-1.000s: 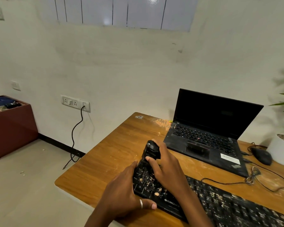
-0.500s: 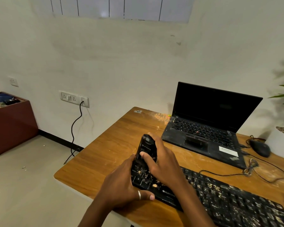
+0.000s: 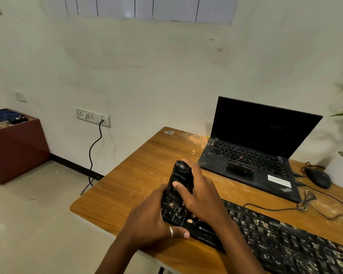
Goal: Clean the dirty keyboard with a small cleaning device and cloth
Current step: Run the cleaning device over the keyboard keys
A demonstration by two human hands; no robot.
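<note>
Black and crumb-strewn, the keyboard (image 3: pixel 285 240) lies under both hands. The right hand (image 3: pixel 202 196) grips the small cleaning device (image 3: pixel 179 175) over the end that the left hand (image 3: pixel 149 220) clamps. Rightward of both, debris covers most keys. Barely begun, I judge; no cloth shows.

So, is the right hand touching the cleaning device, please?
Touching: the head view shows the right hand curled round the cleaning device, thumb across its front.
</note>
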